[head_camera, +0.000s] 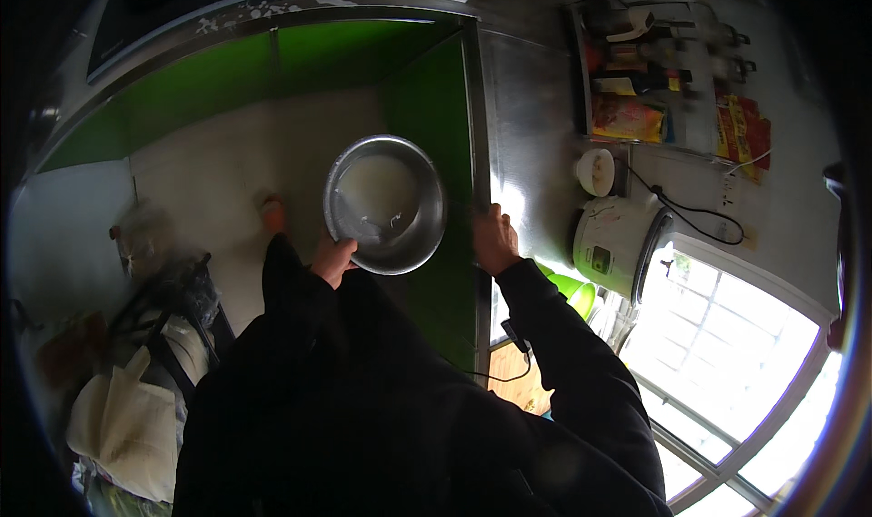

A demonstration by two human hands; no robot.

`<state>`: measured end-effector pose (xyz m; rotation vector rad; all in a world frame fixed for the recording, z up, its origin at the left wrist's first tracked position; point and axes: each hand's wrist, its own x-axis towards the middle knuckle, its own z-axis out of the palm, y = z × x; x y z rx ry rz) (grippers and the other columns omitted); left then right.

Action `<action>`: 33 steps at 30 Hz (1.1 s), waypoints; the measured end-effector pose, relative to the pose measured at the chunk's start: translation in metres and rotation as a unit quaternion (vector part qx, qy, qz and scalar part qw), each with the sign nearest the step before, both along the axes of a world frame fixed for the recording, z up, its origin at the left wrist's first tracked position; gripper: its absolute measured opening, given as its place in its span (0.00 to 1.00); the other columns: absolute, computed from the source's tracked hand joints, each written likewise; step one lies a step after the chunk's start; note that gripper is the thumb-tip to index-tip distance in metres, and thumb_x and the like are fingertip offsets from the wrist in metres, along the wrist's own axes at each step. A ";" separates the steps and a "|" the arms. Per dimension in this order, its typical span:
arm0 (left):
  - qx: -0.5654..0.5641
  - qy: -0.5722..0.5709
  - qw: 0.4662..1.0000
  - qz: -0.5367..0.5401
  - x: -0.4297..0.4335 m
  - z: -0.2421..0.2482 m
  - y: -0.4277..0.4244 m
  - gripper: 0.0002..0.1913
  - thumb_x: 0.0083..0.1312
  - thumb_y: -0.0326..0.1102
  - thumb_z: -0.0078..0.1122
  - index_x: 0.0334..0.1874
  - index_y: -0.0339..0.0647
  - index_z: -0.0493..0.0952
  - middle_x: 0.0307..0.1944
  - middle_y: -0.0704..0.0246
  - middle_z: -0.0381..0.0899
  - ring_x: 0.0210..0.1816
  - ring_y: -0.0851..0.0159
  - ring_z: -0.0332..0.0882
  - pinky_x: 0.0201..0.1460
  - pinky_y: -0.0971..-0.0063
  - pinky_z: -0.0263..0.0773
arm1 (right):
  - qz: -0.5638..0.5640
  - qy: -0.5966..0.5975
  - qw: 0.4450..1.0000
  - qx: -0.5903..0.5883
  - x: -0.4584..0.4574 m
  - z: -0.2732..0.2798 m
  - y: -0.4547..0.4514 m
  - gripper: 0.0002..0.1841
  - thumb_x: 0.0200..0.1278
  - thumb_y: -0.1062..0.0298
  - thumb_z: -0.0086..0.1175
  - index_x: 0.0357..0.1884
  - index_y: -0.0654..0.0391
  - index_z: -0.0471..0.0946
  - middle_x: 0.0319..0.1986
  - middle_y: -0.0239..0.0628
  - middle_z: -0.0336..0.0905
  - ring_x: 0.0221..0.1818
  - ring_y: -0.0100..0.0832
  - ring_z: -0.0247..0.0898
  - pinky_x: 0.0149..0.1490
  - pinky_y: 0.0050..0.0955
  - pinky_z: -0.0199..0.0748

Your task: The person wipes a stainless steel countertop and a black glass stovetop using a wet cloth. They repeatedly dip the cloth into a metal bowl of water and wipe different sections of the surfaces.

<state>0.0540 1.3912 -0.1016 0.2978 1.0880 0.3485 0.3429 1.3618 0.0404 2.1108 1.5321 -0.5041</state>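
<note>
A round stainless steel bowl (428, 237) is held over the floor, in front of my body. Pale, cloudy liquid lies in it, and whether anything solid is under the liquid I cannot tell. My left hand (333, 261) grips the bowl's near left rim, thumb over the edge. To the right of the bowl, my right hand (496, 239) is at the metal edge of the counter (480, 142), apart from the bowl. Its fingers look curled at that edge, but they are dim and partly hidden, so their grip is unclear.
On the counter at right stand a white rice cooker (610, 244), a white bowl (595, 173) and a rack of bottles and packets (582, 74). A green basin (579, 293) is beyond my right forearm. Bags (129, 428) lie at lower left. Green cabinet panels (320, 57) line the far side.
</note>
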 end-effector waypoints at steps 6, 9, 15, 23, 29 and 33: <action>0.012 0.035 0.999 -0.034 -0.010 0.035 -0.006 0.31 0.56 0.30 0.55 0.65 0.43 0.61 0.54 0.63 0.71 0.51 0.59 0.77 0.45 0.59 0.80 | 0.013 0.254 0.955 0.152 -0.043 -0.029 0.016 0.12 0.55 0.71 0.56 0.43 0.51 0.80 0.45 0.46 0.68 0.53 0.46 0.67 0.57 0.41 0.71; 0.009 0.031 0.998 -0.050 -0.014 0.050 -0.003 0.34 0.57 0.31 0.56 0.68 0.46 0.59 0.55 0.65 0.70 0.53 0.60 0.75 0.49 0.59 0.79 | 0.067 0.269 0.940 0.198 -0.062 -0.058 0.035 0.14 0.55 0.71 0.56 0.44 0.50 0.79 0.48 0.43 0.68 0.55 0.46 0.65 0.60 0.41 0.68; 0.024 0.040 0.998 -0.038 -0.017 0.049 -0.006 0.34 0.55 0.28 0.54 0.68 0.44 0.59 0.52 0.64 0.72 0.48 0.62 0.77 0.42 0.63 0.81 | 0.063 0.229 0.959 0.152 -0.084 -0.082 0.031 0.15 0.58 0.70 0.53 0.48 0.50 0.75 0.51 0.46 0.67 0.56 0.50 0.66 0.57 0.47 0.69; 0.042 0.031 0.998 -0.019 -0.022 0.037 -0.019 0.34 0.54 0.25 0.54 0.67 0.41 0.60 0.51 0.65 0.73 0.48 0.62 0.78 0.44 0.64 0.81 | 0.025 0.178 0.983 0.041 -0.092 -0.124 0.029 0.15 0.65 0.66 0.49 0.51 0.59 0.69 0.47 0.59 0.70 0.46 0.55 0.77 0.47 0.50 0.79; 0.124 0.027 0.991 -0.049 -0.025 0.026 -0.023 0.31 0.55 0.23 0.52 0.65 0.39 0.63 0.48 0.65 0.75 0.45 0.65 0.78 0.40 0.69 0.78 | -0.033 0.220 0.975 0.007 -0.079 -0.127 0.037 0.14 0.67 0.63 0.43 0.45 0.62 0.72 0.48 0.59 0.76 0.43 0.58 0.78 0.46 0.52 0.77; 0.103 0.015 0.993 -0.058 -0.022 0.031 -0.011 0.27 0.55 0.22 0.51 0.61 0.36 0.66 0.44 0.65 0.76 0.40 0.67 0.77 0.38 0.71 0.75 | -0.043 0.351 0.923 0.154 -0.066 -0.102 0.031 0.07 0.59 0.69 0.54 0.35 0.61 0.75 0.44 0.52 0.76 0.44 0.48 0.75 0.49 0.40 0.73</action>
